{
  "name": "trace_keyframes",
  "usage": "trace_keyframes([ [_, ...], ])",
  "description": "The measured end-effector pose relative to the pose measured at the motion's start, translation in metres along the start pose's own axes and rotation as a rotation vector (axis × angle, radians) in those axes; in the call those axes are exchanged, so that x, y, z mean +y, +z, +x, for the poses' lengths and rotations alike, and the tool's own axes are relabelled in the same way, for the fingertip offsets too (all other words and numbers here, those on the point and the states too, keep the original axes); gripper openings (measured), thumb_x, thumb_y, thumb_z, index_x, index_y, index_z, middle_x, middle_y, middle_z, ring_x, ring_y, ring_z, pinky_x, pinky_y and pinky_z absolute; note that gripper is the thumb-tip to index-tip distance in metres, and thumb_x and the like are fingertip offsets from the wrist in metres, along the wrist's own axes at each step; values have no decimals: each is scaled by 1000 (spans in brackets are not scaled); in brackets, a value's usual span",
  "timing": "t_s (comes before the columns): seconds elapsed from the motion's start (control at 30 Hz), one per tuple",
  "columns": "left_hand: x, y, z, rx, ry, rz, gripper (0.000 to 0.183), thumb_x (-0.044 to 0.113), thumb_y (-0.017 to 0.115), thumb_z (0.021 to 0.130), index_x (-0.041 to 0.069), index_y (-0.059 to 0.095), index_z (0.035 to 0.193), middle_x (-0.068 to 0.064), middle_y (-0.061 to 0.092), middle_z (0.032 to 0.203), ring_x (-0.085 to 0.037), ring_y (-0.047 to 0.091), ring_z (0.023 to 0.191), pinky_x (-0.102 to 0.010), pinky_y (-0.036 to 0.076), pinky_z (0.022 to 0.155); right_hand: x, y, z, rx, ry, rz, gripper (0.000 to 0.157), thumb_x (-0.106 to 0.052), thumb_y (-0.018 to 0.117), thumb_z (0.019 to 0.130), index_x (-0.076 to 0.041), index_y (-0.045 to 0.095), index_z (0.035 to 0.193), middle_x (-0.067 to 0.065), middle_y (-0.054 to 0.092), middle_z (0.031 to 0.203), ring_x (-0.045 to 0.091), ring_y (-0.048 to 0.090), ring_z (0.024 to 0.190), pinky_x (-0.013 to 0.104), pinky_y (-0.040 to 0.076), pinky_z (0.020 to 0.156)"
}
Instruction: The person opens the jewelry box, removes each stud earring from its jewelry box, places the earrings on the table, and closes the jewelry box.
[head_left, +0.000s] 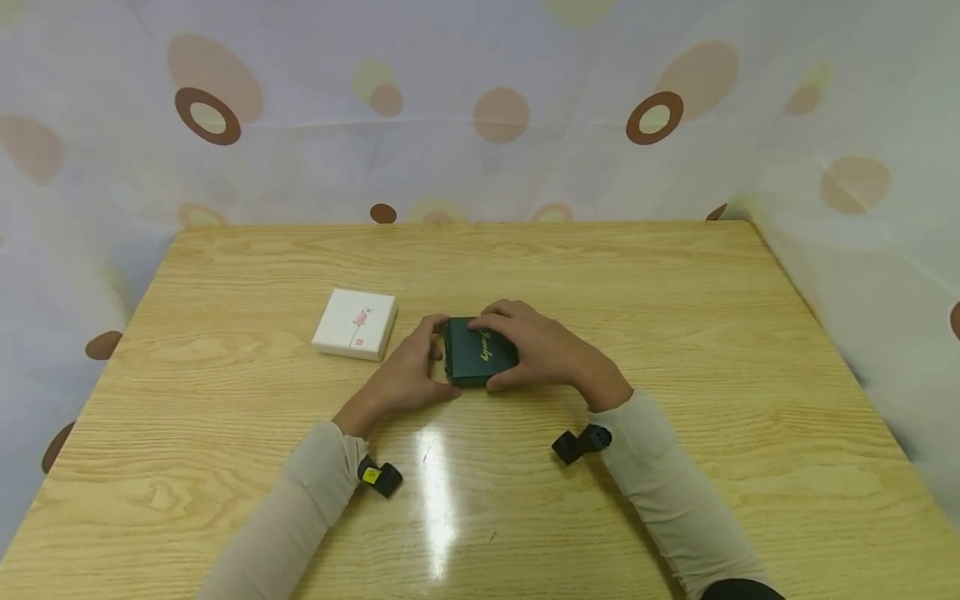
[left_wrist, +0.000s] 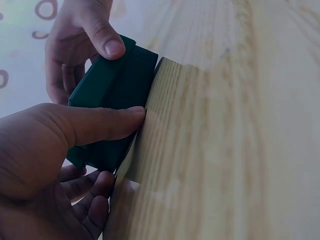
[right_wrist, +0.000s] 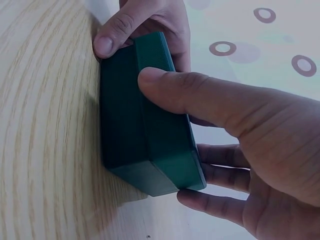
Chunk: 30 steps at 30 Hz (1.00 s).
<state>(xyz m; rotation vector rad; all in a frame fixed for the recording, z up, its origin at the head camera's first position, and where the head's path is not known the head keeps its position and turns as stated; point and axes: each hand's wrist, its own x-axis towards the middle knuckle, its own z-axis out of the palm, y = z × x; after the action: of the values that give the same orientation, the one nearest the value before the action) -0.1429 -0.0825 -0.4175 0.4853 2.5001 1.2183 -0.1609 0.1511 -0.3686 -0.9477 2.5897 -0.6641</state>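
Observation:
A dark green jewelry box (head_left: 467, 360) with gold lettering on its lid sits on the wooden table, between both hands. From the left side, my left hand (head_left: 405, 371) grips it, with the thumb along the near face, low by the tabletop. My right hand (head_left: 551, 350) holds the right part of the box from above. In the right wrist view, the right thumb (right_wrist: 167, 90) presses on the lid (right_wrist: 172, 145), while the left thumb (right_wrist: 107, 44) lies against the base (right_wrist: 122, 110). A seam shows between lid and base.
To the left of the hands lies a white square box (head_left: 356, 321) with a pink flower printed on top. The wooden table (head_left: 600, 275) ends at a patterned cloth backdrop (head_left: 450, 167). Small black cameras are strapped to both wrists.

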Motion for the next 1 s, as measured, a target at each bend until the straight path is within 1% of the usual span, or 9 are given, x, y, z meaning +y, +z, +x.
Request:
trace_keyframes([
  [0.23, -1, 0, 1, -1, 4, 3, 101, 14, 87, 74, 10, 25, 153, -12, 46, 144, -25, 51, 110, -40, 46, 94, 0, 0, 0, -10, 26, 8, 79, -34, 85, 79, -17, 48, 147, 13, 43, 149, 31, 46, 132, 50, 46, 105],
  [0.43, -2, 0, 2, 3, 0, 7, 101, 14, 87, 74, 10, 25, 153, -12, 48, 142, -25, 52, 109, -40, 47, 94, -2, -3, -1, -8, 13, 22, 80, -33, 85, 79, -15, 48, 147, 14, 42, 150, 32, 44, 134, 51, 45, 106],
  [0.57, -2, 0, 2, 8, 9, 1, 98, 13, 87, 73, 10, 29, 151, -12, 50, 137, -25, 52, 107, -39, 46, 92, -2, -6, -3, -13, 8, 40, 80, -31, 85, 80, -14, 47, 148, 16, 41, 151, 34, 43, 137, 52, 44, 109],
  [0.67, -1, 0, 2, 9, 9, -2, 95, 13, 87, 73, 11, 32, 150, -12, 52, 135, -25, 52, 107, -39, 46, 92, -2, -8, -4, -10, 2, 32, 80, -31, 84, 81, -13, 46, 148, 16, 40, 152, 36, 41, 139, 53, 42, 111],
  [0.77, -1, 0, 1, 5, -4, -4, 94, 14, 88, 73, 11, 33, 149, -12, 52, 136, -26, 52, 109, -41, 46, 94, -1, -11, -5, -5, -3, 21, 79, -31, 83, 82, -13, 45, 149, 18, 39, 153, 37, 39, 141, 54, 40, 112],
  [1.0, 0, -1, 0, 3, -22, -10, 93, 14, 87, 73, 10, 33, 149, -11, 48, 145, -27, 53, 113, -43, 47, 97, 1, -17, -10, 25, -9, 1, 80, -30, 81, 84, -12, 43, 151, 20, 35, 157, 40, 35, 144, 56, 39, 113],
])
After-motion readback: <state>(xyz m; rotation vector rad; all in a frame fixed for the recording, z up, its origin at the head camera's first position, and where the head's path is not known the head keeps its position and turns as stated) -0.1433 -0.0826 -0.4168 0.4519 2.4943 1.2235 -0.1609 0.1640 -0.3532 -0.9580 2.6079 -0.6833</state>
